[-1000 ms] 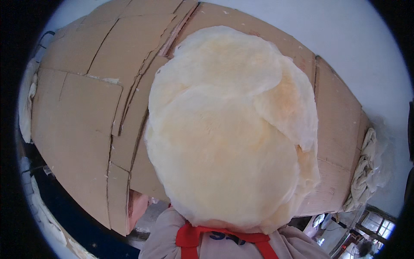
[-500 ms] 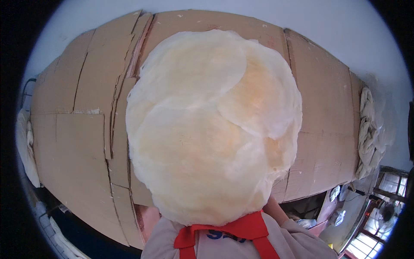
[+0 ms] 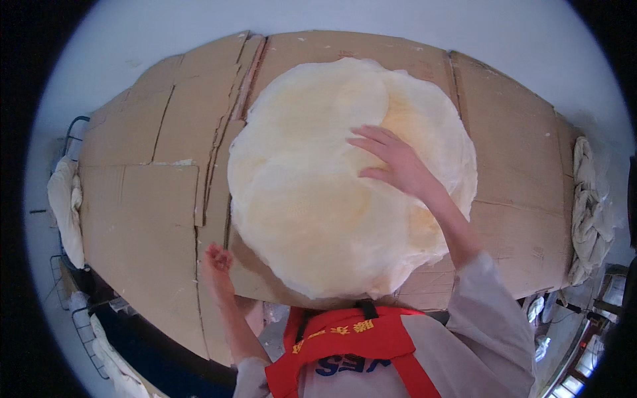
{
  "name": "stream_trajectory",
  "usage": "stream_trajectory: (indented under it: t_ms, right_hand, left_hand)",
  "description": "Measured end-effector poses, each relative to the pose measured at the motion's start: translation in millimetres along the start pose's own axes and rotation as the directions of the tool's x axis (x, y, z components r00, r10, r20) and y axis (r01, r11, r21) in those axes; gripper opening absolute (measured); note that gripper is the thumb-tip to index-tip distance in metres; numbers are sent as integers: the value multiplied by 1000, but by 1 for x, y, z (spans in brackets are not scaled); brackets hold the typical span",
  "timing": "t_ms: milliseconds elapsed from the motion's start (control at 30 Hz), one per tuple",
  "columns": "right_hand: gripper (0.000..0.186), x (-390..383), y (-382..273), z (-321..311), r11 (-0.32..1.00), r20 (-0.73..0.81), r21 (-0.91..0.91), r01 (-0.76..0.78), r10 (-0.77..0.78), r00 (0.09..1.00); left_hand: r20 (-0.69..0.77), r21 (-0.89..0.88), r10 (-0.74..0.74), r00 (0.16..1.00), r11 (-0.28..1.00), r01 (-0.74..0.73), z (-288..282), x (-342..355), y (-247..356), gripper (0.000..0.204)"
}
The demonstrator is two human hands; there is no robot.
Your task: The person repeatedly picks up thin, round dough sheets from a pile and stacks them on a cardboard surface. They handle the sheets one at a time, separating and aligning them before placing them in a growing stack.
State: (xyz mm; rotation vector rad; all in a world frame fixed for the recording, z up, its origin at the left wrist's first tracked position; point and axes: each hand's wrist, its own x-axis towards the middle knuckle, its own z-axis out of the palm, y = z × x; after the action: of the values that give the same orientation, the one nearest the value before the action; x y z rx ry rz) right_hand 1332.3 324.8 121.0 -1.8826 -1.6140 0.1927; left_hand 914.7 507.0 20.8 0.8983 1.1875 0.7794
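A large round pile of thin, overlapping cream-white sheets lies before me, pale and slightly see-through, with tan patches where they overlap less; their material I cannot make out. My right hand reaches over the right half of the pile with its fingers apart and nothing in them; whether it touches the top sheet is unclear. Off the pile's lower left edge, my left hand is held with its fingers curled in, and no object shows in it.
Flattened brown cardboard, with seams and torn edges, covers the surface under the pile. Bunched cream cloth hangs at the left end, and another bundle of cloth sits at the right. A pale wall runs behind.
Both hands have come into view, the right over the pile and the left beside it. Before, only part of my right arm showed near the pile's lower edge. The whole view has shifted.
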Motion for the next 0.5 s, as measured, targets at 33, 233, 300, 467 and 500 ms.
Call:
stream_trajectory:
  t_ms: [33,233,300,467,500]
  right_hand:
    - [53,18,17,18,982,-11,-107,157,-159,987]
    - [51,50,51,61,953,237,-257,161,-100,966]
    - [41,56,49,67,911,296,-354,212,-106,949]
    - [24,81,62,51,969,176,-248,17,28,984]
    - [25,93,68,40,975,54,-224,-9,22,998]
  left_hand:
    - [80,76,-3,997,997,-3,-7,-6,-6,42]
    - [103,312,-340,935,904,294,43,-48,-39,24]
    - [82,315,-338,938,901,297,46,-42,-46,23]
    - [171,416,-350,921,873,254,53,-42,-43,20]
    - [205,426,-354,912,871,243,54,-41,-44,20]
